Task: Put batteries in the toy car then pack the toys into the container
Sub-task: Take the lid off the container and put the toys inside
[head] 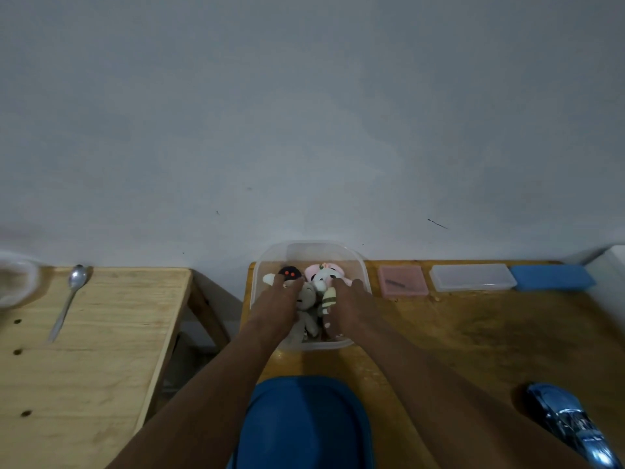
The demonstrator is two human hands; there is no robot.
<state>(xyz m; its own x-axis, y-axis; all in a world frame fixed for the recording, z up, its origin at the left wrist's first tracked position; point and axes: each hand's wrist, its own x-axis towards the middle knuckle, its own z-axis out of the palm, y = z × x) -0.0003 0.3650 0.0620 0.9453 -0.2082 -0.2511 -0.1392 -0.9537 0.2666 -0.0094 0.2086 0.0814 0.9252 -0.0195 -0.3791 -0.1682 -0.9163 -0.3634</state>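
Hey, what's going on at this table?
A person's left hand and right hand press down on small plush toys inside a clear container. A blue lid lies on the table nearer the person, and the blue toy car sits off to the right, not yet packed.

Your left grip (275, 304) covers the lower part of the black toy (289, 273) and one side of the beige toy (308, 294) in the container (358, 262). Your right grip (348, 304) lies over the striped toy (328, 299); whether its fingers curl round anything underneath cannot be told. The container's near corners are hidden behind your wrists. The blue lid (304, 421) runs off the bottom edge, with your forearms across its sides. The toy car (571, 421) is cut by the lower right corner and smeared by glare. At the left edge a blurred bowl (15, 279) shows only in part. The dark sliver in the pink box (402, 280) is too small to name.
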